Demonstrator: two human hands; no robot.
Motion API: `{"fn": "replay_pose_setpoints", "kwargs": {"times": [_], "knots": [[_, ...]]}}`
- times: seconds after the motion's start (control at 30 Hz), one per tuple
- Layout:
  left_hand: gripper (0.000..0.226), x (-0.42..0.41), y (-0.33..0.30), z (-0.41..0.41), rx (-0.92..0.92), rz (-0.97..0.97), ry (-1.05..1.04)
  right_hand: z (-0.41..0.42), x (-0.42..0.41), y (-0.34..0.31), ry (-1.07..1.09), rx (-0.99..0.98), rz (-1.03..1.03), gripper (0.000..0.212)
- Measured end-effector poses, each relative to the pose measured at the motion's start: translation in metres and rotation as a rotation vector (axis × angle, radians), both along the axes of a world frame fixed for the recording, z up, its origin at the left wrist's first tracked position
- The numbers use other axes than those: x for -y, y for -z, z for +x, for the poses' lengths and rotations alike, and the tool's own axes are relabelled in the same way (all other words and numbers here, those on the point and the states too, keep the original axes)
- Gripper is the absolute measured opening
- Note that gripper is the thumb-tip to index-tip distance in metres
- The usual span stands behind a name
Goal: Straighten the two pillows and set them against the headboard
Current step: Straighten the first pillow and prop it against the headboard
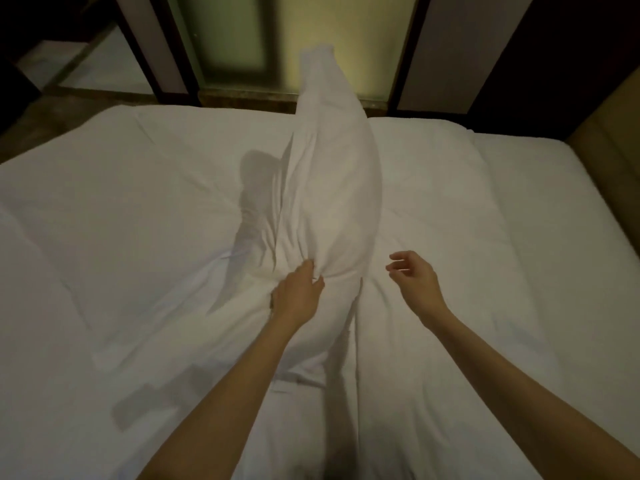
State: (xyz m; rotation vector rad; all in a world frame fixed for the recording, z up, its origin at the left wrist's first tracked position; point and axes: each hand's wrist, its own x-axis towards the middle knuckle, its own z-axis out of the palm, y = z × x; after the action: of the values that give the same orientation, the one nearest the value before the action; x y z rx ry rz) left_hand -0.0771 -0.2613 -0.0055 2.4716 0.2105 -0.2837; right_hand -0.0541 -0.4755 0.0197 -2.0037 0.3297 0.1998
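Note:
A white pillow (329, 188) stands on edge in the middle of the white bed (138, 209), its far corner raised toward the wall. My left hand (299, 294) pinches the bunched pillowcase at the pillow's near end. My right hand (414, 280) hovers just right of the pillow with its fingers curled apart, holding nothing. The padded tan headboard (609, 147) runs along the bed's right side. I see only one pillow.
A frosted glass panel (239, 39) in dark frames stands behind the bed's far edge. Dark floor and a low pale surface (104, 60) lie at the far left. The duvet is wrinkled around the pillow.

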Motion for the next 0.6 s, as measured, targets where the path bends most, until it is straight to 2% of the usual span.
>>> {"fn": "replay_pose_setpoints", "kwargs": {"times": [0.1,0.17,0.23,0.3,0.4,0.6], "knots": [[0.040,0.063,-0.008,-0.019,-0.051,-0.019,0.057,-0.028,0.060,-0.008,0.048,-0.021,0.034,0.019],[0.027,0.105,-0.012,-0.030,-0.120,-0.068,0.093,-0.043,0.101,-0.011,0.074,-0.033,0.041,0.019],[0.008,0.137,-0.017,-0.035,-0.203,-0.161,0.077,-0.055,0.132,-0.010,0.091,-0.044,0.042,0.019],[0.007,0.164,-0.024,-0.039,-0.251,-0.309,0.014,-0.064,0.160,-0.008,0.110,-0.058,0.047,0.019],[0.013,0.187,-0.037,-0.041,-0.164,-0.431,-0.034,-0.072,0.187,-0.003,0.129,-0.085,0.075,0.019],[0.014,0.173,-0.045,-0.042,0.068,-0.456,-0.115,-0.075,0.189,0.004,0.157,-0.066,0.117,0.015]]}}
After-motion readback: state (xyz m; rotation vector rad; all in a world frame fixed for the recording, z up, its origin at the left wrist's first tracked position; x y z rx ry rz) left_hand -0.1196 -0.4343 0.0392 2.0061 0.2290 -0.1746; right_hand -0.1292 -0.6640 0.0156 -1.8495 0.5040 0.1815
